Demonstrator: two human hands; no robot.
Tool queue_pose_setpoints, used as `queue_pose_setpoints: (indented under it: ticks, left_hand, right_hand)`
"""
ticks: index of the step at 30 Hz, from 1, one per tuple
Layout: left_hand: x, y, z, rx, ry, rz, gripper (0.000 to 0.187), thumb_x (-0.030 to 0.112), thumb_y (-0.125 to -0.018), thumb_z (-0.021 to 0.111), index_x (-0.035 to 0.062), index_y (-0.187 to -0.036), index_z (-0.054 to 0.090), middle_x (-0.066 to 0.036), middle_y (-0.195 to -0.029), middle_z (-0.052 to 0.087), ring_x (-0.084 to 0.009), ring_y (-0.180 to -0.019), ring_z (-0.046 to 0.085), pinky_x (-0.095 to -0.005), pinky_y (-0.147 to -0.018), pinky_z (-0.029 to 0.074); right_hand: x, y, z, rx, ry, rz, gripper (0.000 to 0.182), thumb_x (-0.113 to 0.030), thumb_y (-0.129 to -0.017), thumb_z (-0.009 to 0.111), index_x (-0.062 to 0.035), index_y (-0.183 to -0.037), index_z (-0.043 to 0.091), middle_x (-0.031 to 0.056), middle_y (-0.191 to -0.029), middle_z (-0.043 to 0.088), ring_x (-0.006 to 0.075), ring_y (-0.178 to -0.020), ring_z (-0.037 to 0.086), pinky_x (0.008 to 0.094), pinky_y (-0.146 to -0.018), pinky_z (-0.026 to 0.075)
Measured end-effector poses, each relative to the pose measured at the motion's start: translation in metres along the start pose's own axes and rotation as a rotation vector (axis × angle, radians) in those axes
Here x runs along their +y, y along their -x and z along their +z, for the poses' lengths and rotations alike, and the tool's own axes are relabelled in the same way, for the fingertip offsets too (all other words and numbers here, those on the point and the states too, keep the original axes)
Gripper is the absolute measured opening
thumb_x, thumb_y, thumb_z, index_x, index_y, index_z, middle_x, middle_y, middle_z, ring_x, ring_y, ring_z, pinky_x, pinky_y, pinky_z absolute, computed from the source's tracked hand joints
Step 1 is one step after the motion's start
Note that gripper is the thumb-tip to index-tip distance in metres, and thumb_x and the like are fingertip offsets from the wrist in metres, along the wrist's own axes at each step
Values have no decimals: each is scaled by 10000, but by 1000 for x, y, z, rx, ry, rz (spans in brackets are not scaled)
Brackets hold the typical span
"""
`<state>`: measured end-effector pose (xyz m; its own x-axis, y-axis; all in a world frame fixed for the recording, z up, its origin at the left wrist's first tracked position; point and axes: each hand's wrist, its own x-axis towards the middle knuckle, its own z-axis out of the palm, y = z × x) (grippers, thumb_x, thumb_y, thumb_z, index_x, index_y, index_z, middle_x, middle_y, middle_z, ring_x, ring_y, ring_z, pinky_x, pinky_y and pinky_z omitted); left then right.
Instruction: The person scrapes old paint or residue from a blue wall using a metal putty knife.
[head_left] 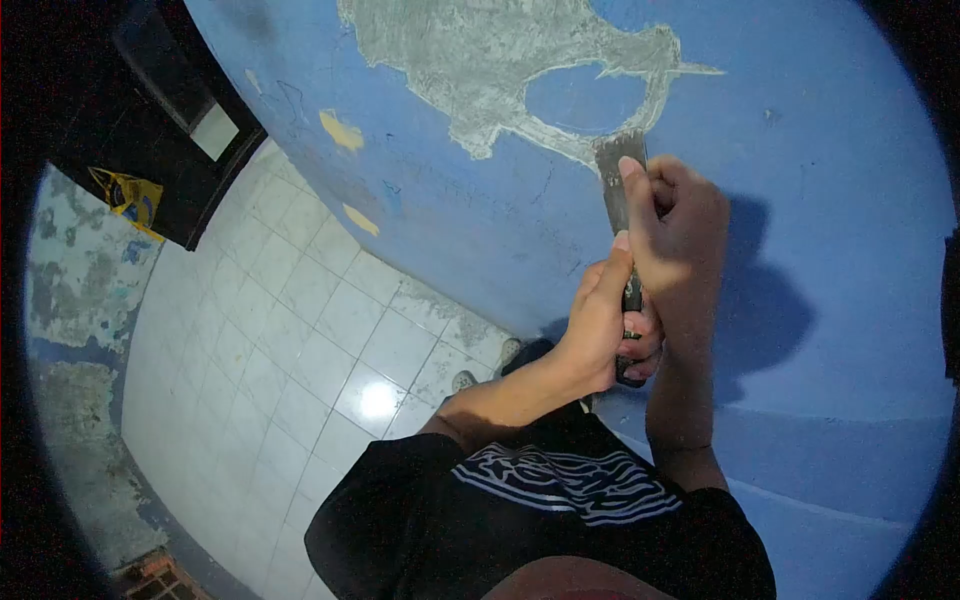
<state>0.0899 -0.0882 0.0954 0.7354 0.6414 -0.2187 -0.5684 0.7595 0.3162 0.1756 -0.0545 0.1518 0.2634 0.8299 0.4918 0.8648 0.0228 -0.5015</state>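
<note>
A scraper with a wide metal blade (pixel 618 200) and a black handle (pixel 630 368) stands nearly upright against the blue wall (pixel 480 230). My left hand (pixel 607 325) is wrapped round the handle, its thumb pointing up along it. Higher up, my right hand (pixel 685 215) is closed at the blade, thumb laid on the metal and fingers curled. The blade's top edge meets the lower rim of a bare grey patch (pixel 500 50) in the paint. An island of blue paint (pixel 585 98) is ringed by scraped grey.
Pale chipped spots (pixel 342 131) mark the wall to the left. White floor tiles (pixel 270 330) run below, dusty near the wall base. A yellow bag (pixel 132 198) hangs by a dark doorway. At far left is a stained, peeling wall (pixel 80 270).
</note>
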Motion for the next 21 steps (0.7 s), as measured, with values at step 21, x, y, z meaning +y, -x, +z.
queue_pose_setpoints:
  ticks: [21]
  left_hand:
    - [-7,-6,9,-44,43,16,422,495,-1027,350,147,-830,484,44,-498,304,-82,-318,252,-261,-291,220]
  right_hand:
    - [11,-14,-1,8,149,-202,263,-170,-882,655,-25,-682,564,194,-645,589,398,-646,606,473,-637,476]
